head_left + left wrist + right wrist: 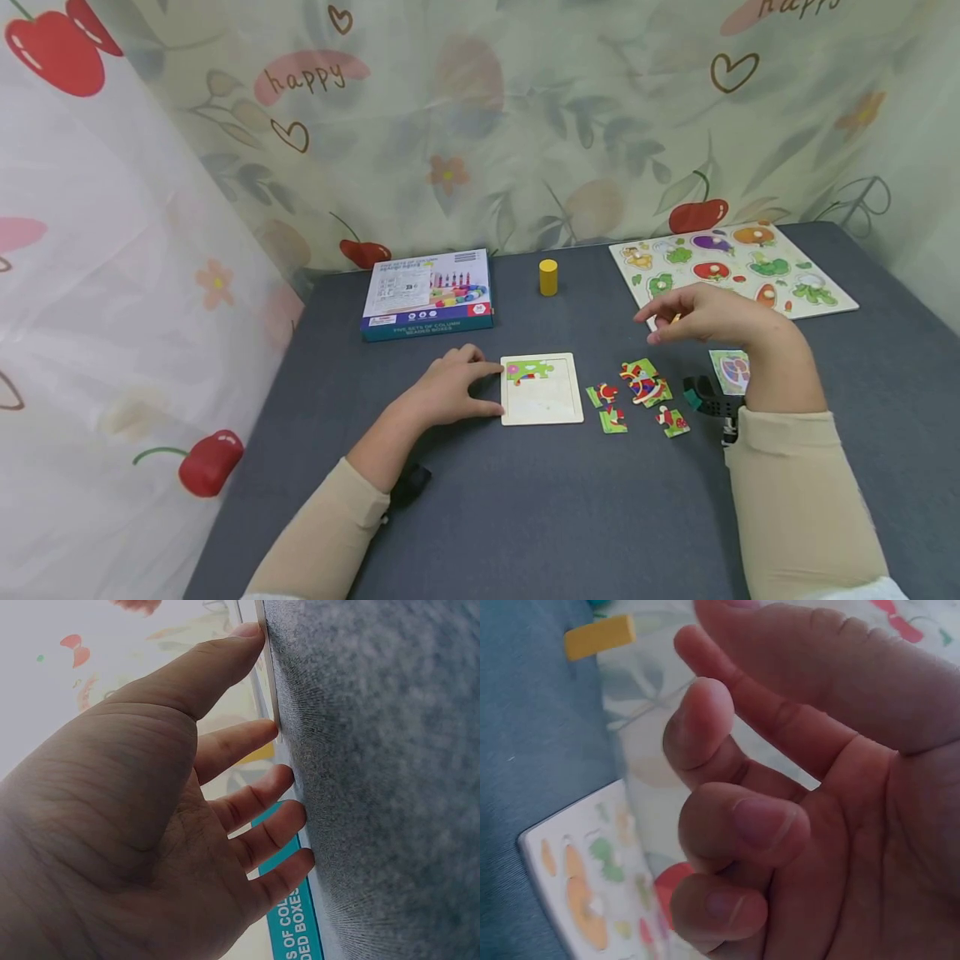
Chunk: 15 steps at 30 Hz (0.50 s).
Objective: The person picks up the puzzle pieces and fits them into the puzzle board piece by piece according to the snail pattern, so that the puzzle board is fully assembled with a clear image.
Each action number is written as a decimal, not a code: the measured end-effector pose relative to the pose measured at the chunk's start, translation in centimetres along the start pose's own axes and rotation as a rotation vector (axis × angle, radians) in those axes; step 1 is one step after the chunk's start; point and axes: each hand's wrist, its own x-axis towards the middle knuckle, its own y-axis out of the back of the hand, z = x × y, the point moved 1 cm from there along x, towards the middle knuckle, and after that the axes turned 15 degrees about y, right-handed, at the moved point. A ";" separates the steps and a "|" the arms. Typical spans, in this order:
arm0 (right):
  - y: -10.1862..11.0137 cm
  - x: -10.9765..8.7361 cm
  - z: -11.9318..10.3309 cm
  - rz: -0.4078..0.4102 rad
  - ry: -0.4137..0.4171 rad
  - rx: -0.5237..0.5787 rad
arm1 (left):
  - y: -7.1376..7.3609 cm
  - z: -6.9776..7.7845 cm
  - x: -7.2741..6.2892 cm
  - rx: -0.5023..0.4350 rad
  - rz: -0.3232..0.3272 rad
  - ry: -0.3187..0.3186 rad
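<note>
My left hand (pixel 455 385) rests beside a small square puzzle tray (pixel 543 417), thumb and index fingertips touching its left edge. In the left wrist view the fingers of the left hand (pixel 187 802) are spread, with the fingertips down at the table. Joined green puzzle pieces (pixel 537 367) lie in the tray's upper left. Loose puzzle pieces (pixel 647 385), some joined or overlapping, lie right of the tray. Above them, in the air, my right hand (pixel 712 315) hangs with loosely bent fingers. The right wrist view shows nothing held in the right hand (pixel 780 772).
A yellow cylinder (pixel 548 277) stands upright behind the tray. At the back left lies a flat boxed set (pixel 427 296). A vegetable peg board (pixel 742 268) lies at the back right, partly behind my right hand. A picture card (pixel 729 371) lies by my right wrist.
</note>
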 end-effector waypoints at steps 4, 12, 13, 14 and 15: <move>-0.4 0.5 1.8 -0.043 -0.038 0.019 | 0.0 -0.1 0.1 0.006 0.001 0.002; -1.4 1.5 4.5 -0.136 -0.155 0.008 | 0.0 -0.1 0.2 0.004 -0.002 0.003; -1.5 1.6 4.6 -0.140 -0.165 0.003 | 0.0 -0.1 0.2 0.005 -0.001 0.002; -1.6 1.7 4.8 -0.143 -0.174 -0.011 | 0.0 0.0 0.2 0.004 -0.001 0.001; -1.7 1.8 4.8 -0.145 -0.179 -0.025 | 0.0 0.0 0.1 0.004 -0.001 0.001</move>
